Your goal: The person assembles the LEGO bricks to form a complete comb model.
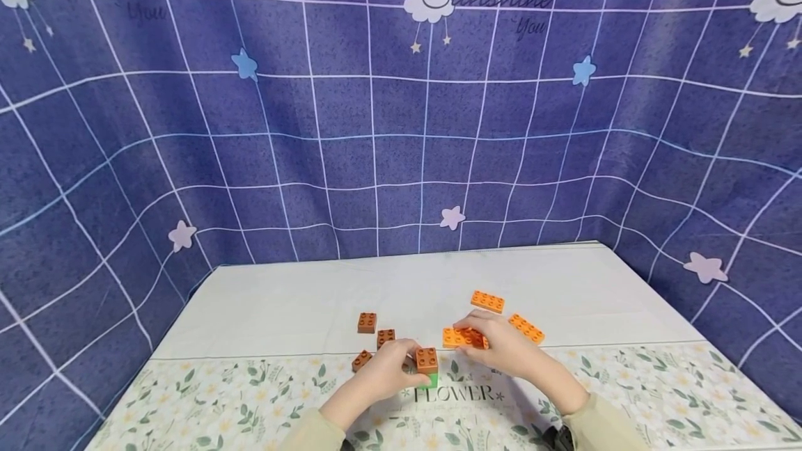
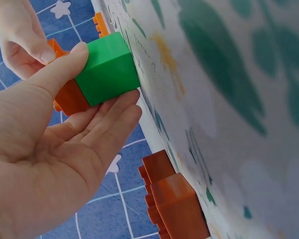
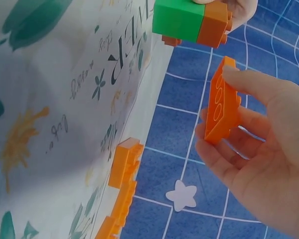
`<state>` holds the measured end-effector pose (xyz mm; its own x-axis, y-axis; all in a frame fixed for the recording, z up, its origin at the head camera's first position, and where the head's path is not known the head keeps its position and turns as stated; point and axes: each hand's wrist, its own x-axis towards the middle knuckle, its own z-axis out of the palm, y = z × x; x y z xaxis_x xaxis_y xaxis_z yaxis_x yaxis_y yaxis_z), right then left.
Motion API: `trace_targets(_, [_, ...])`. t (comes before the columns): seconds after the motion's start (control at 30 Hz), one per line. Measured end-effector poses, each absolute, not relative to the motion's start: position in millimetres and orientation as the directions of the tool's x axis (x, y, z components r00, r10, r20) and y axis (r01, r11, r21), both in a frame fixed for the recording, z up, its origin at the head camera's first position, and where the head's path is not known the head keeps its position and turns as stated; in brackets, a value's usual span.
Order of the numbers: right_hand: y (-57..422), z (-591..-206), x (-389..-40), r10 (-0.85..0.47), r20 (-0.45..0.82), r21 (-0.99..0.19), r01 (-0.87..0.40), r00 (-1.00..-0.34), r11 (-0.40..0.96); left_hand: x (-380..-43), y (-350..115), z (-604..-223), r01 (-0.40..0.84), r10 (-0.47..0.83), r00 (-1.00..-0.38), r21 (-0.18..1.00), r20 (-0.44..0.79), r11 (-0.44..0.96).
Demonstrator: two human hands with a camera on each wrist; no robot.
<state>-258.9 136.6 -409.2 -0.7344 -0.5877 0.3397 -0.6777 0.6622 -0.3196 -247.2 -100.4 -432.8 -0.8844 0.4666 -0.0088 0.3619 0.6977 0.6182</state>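
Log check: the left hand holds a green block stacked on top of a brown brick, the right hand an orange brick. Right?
The stacking order is wrong: the head view shows the brown brick on top of the green block. The left hand does hold both, and the right hand an orange brick.

Pale khaki sleeves (image 1: 608, 426), something black (image 1: 560, 438) (only partly visible) beside each.

Curtained play corner: star-print cloth (image 1: 401, 110), flowered tabletop (image 1: 219, 395), toy bricks (image 1: 487, 301)
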Motion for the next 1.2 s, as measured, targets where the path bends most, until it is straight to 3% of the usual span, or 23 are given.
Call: trace_targets(1.2, [114,-410,-254,-0.631,0.310,-0.360,-0.702,-0.712,0.615,-247,-100,-434,0.405,0.485,-0.874,0.600,0.033,0.689])
